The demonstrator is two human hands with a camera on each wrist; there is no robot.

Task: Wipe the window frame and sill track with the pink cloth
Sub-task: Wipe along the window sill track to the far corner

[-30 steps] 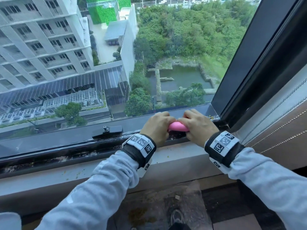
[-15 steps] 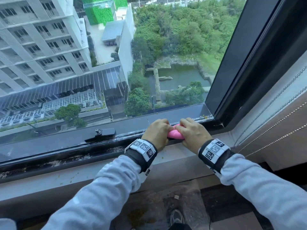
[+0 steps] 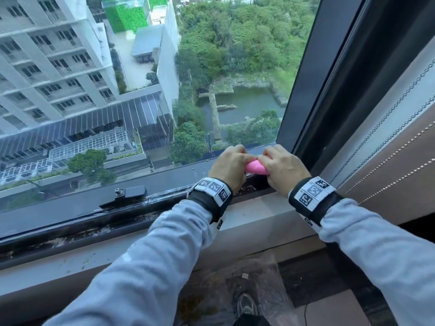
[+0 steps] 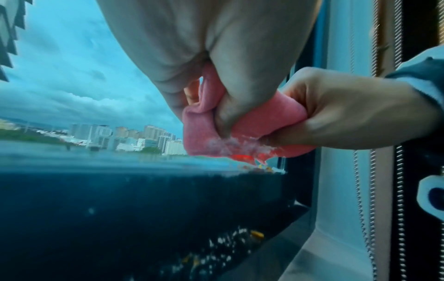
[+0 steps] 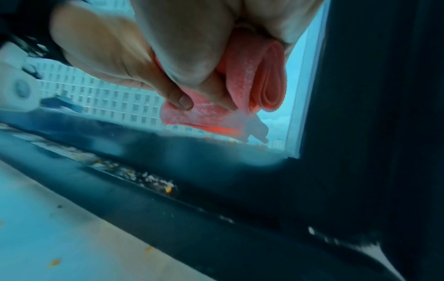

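Note:
Both hands grip the bunched pink cloth [image 3: 255,167] just above the dark sill track [image 3: 131,216], near the window's lower right corner. My left hand [image 3: 229,164] holds its left end and my right hand [image 3: 281,167] its right end, fingers curled round it. In the left wrist view the pink cloth [image 4: 199,125] is squeezed between the two fists, with grey dust on its lower edge. The right wrist view shows the folded cloth [image 5: 254,79] pinched under a thumb, hanging just above the track [image 5: 149,180], which holds pale crumbs. The dark window frame [image 3: 329,90] rises at the right.
A black window latch [image 3: 131,192] sits on the lower sash, left of the hands. The pale sill ledge [image 3: 70,257] carries small yellowish specks. Bead chains of a blind [image 3: 388,109] hang at the right. A shoe [image 3: 246,307] shows on the floor below.
Both hands with the cloth have stayed close together by the right corner of the track; the camera view shifted slightly, and the hands now sit a little higher against the glass.

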